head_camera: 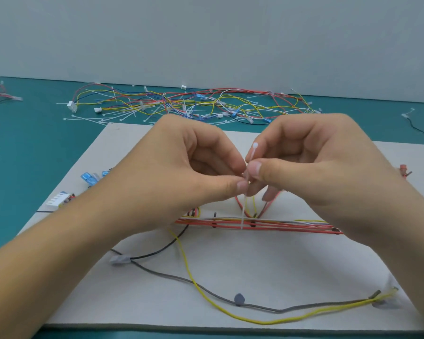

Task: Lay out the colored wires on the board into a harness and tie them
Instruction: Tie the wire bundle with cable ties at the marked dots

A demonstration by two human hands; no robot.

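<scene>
A grey board (255, 265) lies on the teal table. Across its middle runs a bundle of red, white and yellow wires (279, 225) held between dark pegs. A white cable tie (243, 211) loops under the bundle and rises between my hands. My left hand (181, 165) pinches the tie's strap between thumb and forefinger. My right hand (311, 157) pinches the tie just above, its head (255, 145) sticking up past my fingers. A loose yellow wire (206, 297) and a grey wire (171, 277) curve over the near part of the board.
A tangled pile of coloured wires and white cable ties (181, 104) lies behind the board by the wall. Blue terminals (90, 178) and a white connector (59, 200) sit at the board's left edge. A red terminal (403, 170) sits at the right edge.
</scene>
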